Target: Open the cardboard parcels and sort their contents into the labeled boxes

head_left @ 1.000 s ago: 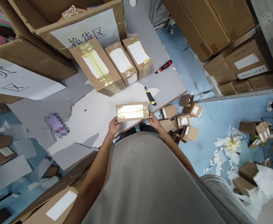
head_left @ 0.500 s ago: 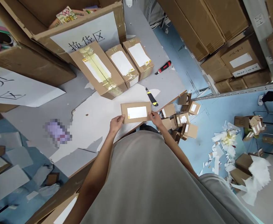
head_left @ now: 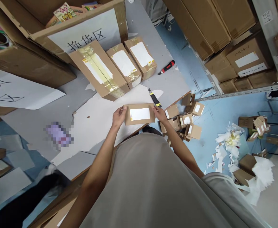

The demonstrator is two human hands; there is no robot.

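Note:
A small brown cardboard box [head_left: 128,121] with a white label on its upper face is between my hands at the table's near edge. My left hand [head_left: 119,117] grips its left end, thumb at the upper corner. Its right end is held by my right hand [head_left: 160,114], also near the upper corner. Just beyond the box lies a black and yellow utility knife [head_left: 155,98]. Farther off is a red and black utility knife [head_left: 167,66]. Past the box stand a larger taped box [head_left: 91,53] and two smaller labelled boxes [head_left: 119,49] [head_left: 150,73] side by side.
Large open cartons [head_left: 41,36] with lettered white sheets fill the table's far left. A blurred purple item [head_left: 59,134] lies on the left. Opened small boxes [head_left: 193,132] are piled on the floor right of the table [head_left: 81,133]. A person's dark-clothed leg [head_left: 27,199] is at lower left.
Both hands have shifted their hold toward the box's upper corners, and the box has tilted slightly. Another person's dark leg has come into view at lower left.

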